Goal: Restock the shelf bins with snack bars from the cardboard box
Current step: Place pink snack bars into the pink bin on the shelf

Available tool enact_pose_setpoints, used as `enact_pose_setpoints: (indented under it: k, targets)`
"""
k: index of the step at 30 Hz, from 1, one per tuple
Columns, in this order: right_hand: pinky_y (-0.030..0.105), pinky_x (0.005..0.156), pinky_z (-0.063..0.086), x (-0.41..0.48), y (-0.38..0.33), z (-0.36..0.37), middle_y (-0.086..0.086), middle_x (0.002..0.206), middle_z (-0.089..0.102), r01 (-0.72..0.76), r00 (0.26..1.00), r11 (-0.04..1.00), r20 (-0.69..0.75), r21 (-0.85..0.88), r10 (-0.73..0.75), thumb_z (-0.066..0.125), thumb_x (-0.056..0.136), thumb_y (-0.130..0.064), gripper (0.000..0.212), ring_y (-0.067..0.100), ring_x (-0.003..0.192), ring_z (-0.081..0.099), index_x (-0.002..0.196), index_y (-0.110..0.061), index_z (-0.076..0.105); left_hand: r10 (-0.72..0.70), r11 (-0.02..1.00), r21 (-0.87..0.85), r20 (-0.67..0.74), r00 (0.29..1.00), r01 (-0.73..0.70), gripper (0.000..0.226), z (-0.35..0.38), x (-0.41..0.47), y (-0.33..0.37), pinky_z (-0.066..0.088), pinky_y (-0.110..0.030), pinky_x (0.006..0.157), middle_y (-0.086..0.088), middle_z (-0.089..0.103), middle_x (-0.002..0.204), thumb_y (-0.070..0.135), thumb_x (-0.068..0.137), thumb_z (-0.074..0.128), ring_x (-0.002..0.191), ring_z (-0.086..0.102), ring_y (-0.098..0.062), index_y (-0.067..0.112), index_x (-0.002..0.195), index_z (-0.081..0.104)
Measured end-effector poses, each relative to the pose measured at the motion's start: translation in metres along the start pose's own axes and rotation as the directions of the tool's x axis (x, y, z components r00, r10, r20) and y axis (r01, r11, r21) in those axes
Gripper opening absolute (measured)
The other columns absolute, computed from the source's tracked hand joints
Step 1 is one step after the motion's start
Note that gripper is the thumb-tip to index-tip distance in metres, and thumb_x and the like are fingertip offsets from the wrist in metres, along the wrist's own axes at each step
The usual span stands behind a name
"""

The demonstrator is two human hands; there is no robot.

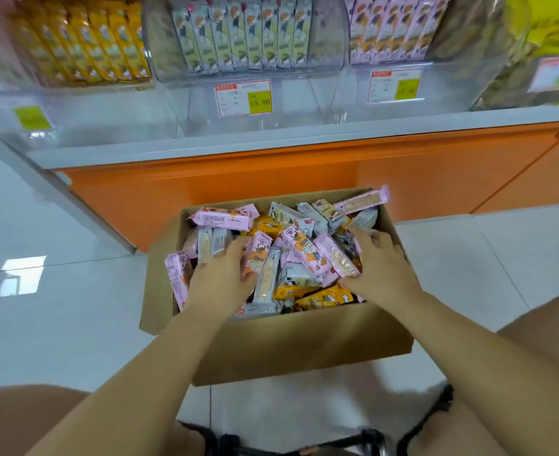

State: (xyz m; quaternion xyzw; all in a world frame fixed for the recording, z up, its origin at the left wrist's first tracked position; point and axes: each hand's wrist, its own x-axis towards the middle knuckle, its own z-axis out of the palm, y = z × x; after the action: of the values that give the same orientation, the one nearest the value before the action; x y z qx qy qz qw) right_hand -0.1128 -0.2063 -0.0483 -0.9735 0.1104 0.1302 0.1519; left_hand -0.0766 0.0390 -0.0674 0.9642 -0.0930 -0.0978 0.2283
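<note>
The cardboard box [288, 343] sits on the floor just before the orange shelf base [271, 172], heaped with pink, yellow and grey snack bars [299, 255]. The left hand [220, 274] rests on bars near the box's left edge, the right hand [382, 261] near its right edge. Both have bent fingers, and whether either grips a bar cannot be told. Above, 3 shelf bins [238, 74] hold upright bars.

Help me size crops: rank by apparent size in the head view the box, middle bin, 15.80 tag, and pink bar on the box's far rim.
1. box
2. middle bin, cropped at top
3. tag
4. pink bar, as long as the tag but thinner
</note>
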Motion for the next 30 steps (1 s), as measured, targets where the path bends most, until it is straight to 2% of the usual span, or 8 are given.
enact_pose_setpoints:
  k: [4,8,12,17,20,25,28,30]
  targets:
    - [0.038,0.086,0.048,-0.009,0.01,0.01,0.013,0.138,0.034,-0.007,1.0,0.998,0.0,0.06,0.007,0.072,0.079,-0.034,0.092,0.032,0.114,0.049,0.149,-0.03,0.013,-0.048,0.979,-0.201,-0.016,0.999,0.044,0.063,0.013,-0.017,0.004,0.052,-0.038,0.076,0.001,0.057,0.115,0.024,0.086,0.067,0.09,0.062,-0.02,0.024,0.141,0.036]
    - [0.023,0.065,0.041,-0.011,0.009,0.01,0.011,0.125,0.047,0.023,0.985,0.975,-0.169,0.22,0.015,0.064,0.083,-0.017,0.066,0.021,0.084,0.054,0.142,-0.025,0.036,-0.049,0.943,-0.333,-0.054,0.997,0.028,0.061,0.012,-0.01,0.011,0.045,-0.028,0.07,-0.001,0.052,0.121,0.022,0.089,0.065,0.081,0.057,-0.015,0.026,0.142,0.035]
    - [0.013,0.075,0.035,-0.011,-0.005,0.005,0.008,0.123,0.055,0.11,0.959,0.915,-0.284,0.388,0.005,0.065,0.088,-0.017,0.047,0.012,0.091,0.052,0.133,-0.021,0.051,-0.13,0.87,-0.489,-0.097,0.987,0.067,0.056,0.004,0.004,0.023,0.046,-0.02,0.068,0.003,0.05,0.117,0.024,0.092,0.062,0.081,0.057,-0.009,0.025,0.143,0.036]
    - [0.01,0.084,0.03,-0.011,-0.04,0.015,-0.007,0.132,0.038,0.187,0.982,0.81,-0.103,0.555,-0.157,0.066,0.086,-0.036,0.052,0.003,0.112,0.039,0.134,-0.037,0.045,-0.058,0.881,-0.469,0.003,0.998,0.052,0.053,0.019,-0.001,0.034,0.049,-0.038,0.094,0.0,0.053,0.13,0.03,0.091,0.062,0.107,0.058,-0.018,0.02,0.139,0.044]
    - [0.018,0.092,0.037,-0.009,-0.043,0.014,-0.011,0.131,0.034,0.141,0.982,0.72,-0.004,0.679,-0.188,0.054,0.092,-0.042,0.038,0.005,0.105,0.045,0.126,-0.052,0.041,-0.083,0.832,-0.541,0.096,0.992,0.122,0.057,0.015,-0.003,0.041,0.041,-0.041,0.106,0.004,0.041,0.145,0.034,0.093,0.058,0.13,0.044,-0.017,0.021,0.145,0.036]
    - [0.003,0.073,0.041,-0.007,-0.044,0.019,-0.008,0.127,0.036,0.1,0.981,0.686,0.043,0.721,-0.189,0.058,0.092,-0.032,0.048,0.014,0.093,0.051,0.131,-0.05,0.036,-0.088,0.446,-0.83,0.333,0.939,0.336,0.045,0.002,-0.004,0.057,0.057,-0.035,0.083,0.009,0.027,0.152,0.039,0.098,0.047,0.108,0.049,-0.004,0.042,0.141,0.035]
    - [0.003,0.082,0.036,-0.002,-0.045,0.018,-0.012,0.147,0.024,0.088,0.98,0.694,0.064,0.715,-0.19,0.06,0.093,-0.027,0.065,0.007,0.129,0.036,0.144,-0.045,0.024,-0.054,0.443,-0.843,0.316,0.947,0.306,0.059,0.005,-0.003,0.057,0.057,-0.035,0.086,0.016,0.015,0.156,0.026,0.097,0.052,0.096,0.053,0.006,0.043,0.146,0.024]
    - [0.013,0.088,0.033,0.005,-0.042,0.013,-0.01,0.151,0.025,0.086,0.972,0.721,0.102,0.688,-0.213,0.055,0.095,-0.019,0.073,0.007,0.131,0.038,0.147,-0.045,0.012,-0.044,0.439,-0.849,0.307,0.951,0.294,0.064,0.006,-0.001,0.056,0.057,-0.031,0.083,0.017,0.014,0.156,0.019,0.097,0.053,0.105,0.054,0.0,0.043,0.147,0.021]
